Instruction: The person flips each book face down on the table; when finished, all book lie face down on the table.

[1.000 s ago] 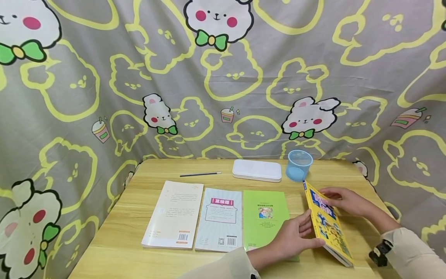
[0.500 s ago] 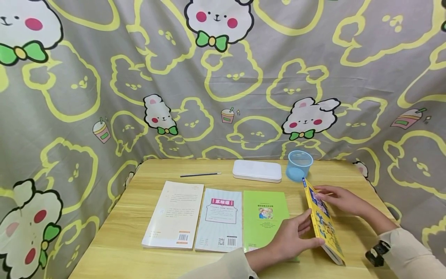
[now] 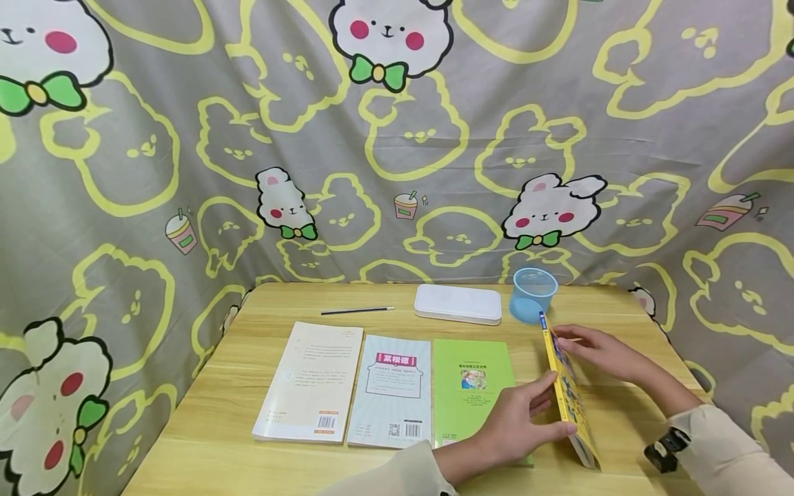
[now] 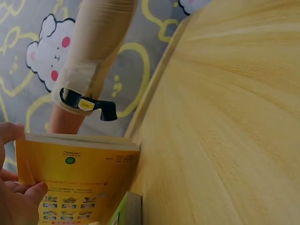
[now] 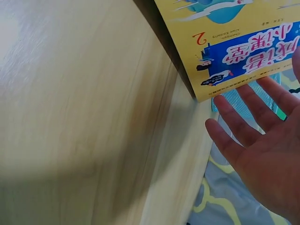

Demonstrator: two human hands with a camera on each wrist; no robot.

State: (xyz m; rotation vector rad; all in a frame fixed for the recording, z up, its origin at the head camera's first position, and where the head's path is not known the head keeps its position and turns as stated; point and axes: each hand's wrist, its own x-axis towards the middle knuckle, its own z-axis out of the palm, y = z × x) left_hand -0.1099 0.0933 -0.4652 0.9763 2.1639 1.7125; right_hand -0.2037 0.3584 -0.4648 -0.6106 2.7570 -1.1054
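A yellow book [image 3: 572, 403] stands steeply on edge at the right of the table, spine upward and blue-titled front cover facing right. My left hand [image 3: 517, 420] grips it near the spine, thumb at the near end and fingers against the back cover [image 4: 79, 164]. At the far end my right hand [image 3: 595, 351] holds the book's top edge. In the right wrist view the fingers [image 5: 253, 105] reach behind that edge, with the thumb on the cover side. A green book [image 3: 474, 379] lies flat just left, partly hidden under my left forearm.
A pale blue book [image 3: 391, 386] and a cream book [image 3: 310, 386] lie flat further left. Behind them are a thin dark pen [image 3: 356, 311], a white case [image 3: 457, 303] and a blue mesh cup [image 3: 533, 296], close beyond the yellow book. A patterned curtain [image 3: 347, 151] surrounds the table.
The yellow book has tilted up from a slant to nearly upright, its lower edge swinging left. My right hand has moved slightly left with it; my left hand has stayed about still.
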